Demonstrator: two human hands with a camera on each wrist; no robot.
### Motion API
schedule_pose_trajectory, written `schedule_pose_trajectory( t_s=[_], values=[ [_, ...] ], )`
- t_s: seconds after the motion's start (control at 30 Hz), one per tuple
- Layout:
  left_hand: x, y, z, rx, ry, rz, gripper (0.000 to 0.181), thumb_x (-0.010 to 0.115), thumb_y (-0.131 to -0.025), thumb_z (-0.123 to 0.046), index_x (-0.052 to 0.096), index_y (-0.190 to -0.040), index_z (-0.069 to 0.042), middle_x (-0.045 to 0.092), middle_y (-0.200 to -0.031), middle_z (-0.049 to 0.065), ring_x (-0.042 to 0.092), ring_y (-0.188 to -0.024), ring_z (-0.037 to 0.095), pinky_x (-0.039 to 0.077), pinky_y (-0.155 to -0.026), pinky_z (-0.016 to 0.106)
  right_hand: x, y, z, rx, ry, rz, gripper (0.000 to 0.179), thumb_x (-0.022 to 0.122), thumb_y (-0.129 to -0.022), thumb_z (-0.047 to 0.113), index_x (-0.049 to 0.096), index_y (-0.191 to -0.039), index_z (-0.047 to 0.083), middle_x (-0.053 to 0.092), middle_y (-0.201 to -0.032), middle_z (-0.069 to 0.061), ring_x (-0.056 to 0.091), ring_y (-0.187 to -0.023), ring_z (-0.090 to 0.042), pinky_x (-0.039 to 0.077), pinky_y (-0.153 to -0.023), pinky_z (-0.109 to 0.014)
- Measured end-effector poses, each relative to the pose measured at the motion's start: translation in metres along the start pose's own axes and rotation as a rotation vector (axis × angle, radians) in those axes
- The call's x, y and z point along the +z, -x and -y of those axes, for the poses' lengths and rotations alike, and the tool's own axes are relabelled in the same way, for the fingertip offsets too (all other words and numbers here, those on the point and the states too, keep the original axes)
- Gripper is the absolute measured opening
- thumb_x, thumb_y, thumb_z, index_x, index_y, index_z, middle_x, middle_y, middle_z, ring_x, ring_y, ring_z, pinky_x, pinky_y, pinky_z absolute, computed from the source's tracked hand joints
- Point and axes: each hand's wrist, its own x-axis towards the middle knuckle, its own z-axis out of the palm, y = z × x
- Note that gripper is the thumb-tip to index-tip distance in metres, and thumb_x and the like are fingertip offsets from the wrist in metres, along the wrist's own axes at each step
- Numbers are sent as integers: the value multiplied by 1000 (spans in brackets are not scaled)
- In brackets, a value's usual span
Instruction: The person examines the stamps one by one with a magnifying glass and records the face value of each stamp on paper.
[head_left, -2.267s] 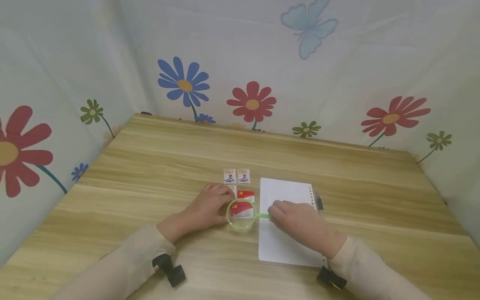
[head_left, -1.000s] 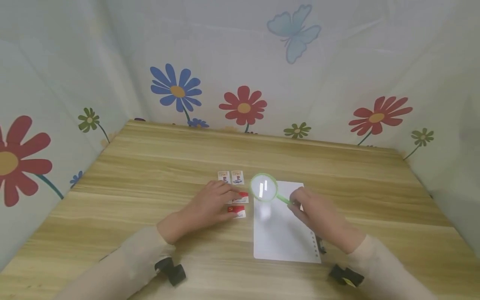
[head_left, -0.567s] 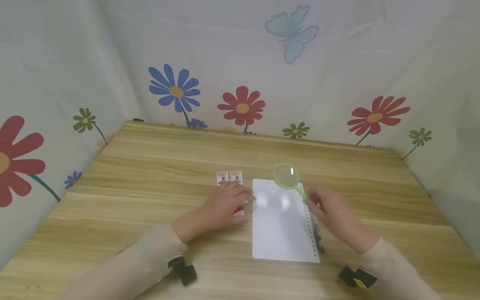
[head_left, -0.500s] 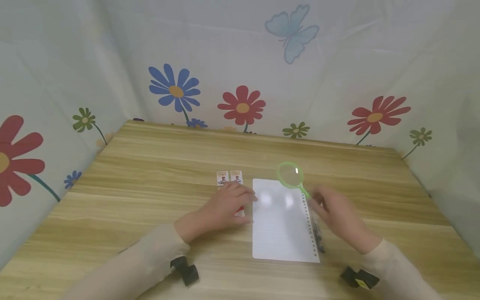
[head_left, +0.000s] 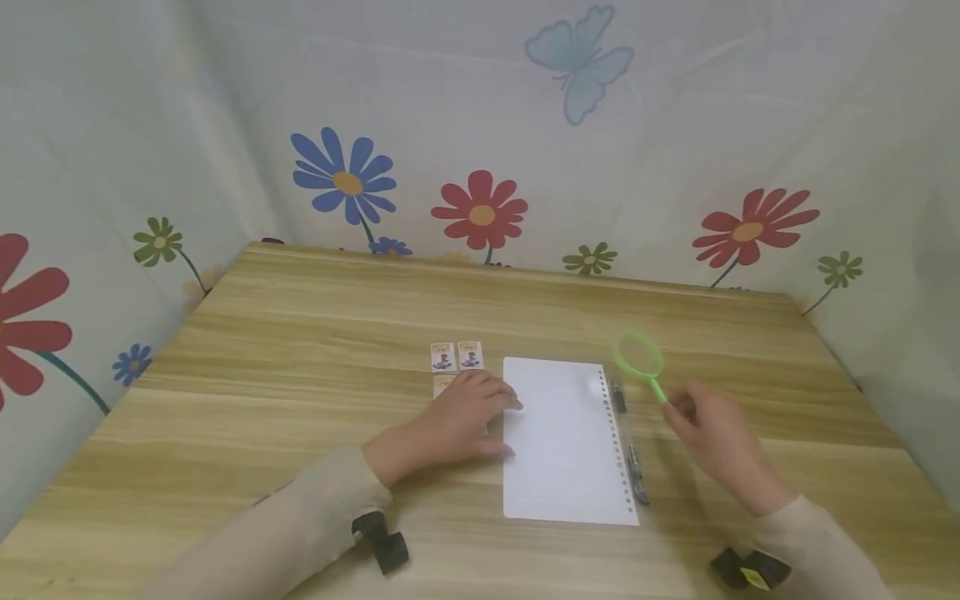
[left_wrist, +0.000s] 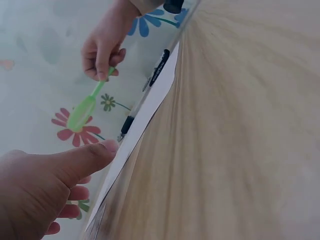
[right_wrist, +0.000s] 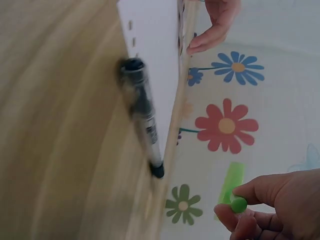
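My right hand (head_left: 712, 429) holds a green magnifying glass (head_left: 638, 355) by its handle, raised to the right of the paper. In the right wrist view, thumb and fingers pinch the handle's end (right_wrist: 238, 203). My left hand (head_left: 461, 421) spreads over the small picture cards, its fingertips at the paper's left edge; the left wrist view has its thumb (left_wrist: 95, 156) extended. Two cards (head_left: 442, 357) (head_left: 471, 355) show beyond that hand, and part of another (head_left: 442, 383) peeks out beside it. The red cards are almost wholly hidden beneath it.
A white sheet of ruled paper (head_left: 562, 450), punched along its right side, lies mid-table. Beside that side lies a clear pen (head_left: 632, 467) with black ends. The wooden table (head_left: 337, 317) backs onto a flower-printed cloth (head_left: 637, 167).
My right hand has carried the magnifying glass from above the red cards, across the paper, to beyond the pen. My left hand has slid rightward over the red cards.
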Motion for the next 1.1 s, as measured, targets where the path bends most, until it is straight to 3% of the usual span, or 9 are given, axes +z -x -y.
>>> schedule_pose_trajectory(
  t_s=[0.2,0.6,1.1],
  values=[
    [3,3,4,-24,10,6,57,75,-75,-50,65,-116,-12,63,-122,2,50,-123,25,34,-110,46,1,3,-15,55,5,16,19,59,-92,13,59,-98,-5,65,-80,-12,54,-67,-15,43,-54,-26],
    [7,3,7,-50,12,30,61,72,-75,-55,65,-116,-11,61,-125,3,49,-126,25,30,-114,45,10,7,-38,38,72,16,12,61,-88,9,59,-90,-2,63,-73,-8,52,-63,-16,44,-55,-29],
    [13,2,11,-52,-5,24,60,71,-75,-58,65,-116,-14,61,-126,0,49,-125,23,30,-113,44,11,4,-46,115,124,149,15,62,-85,17,59,-85,3,59,-70,-4,49,-61,-16,40,-52,-28]
  ],
)
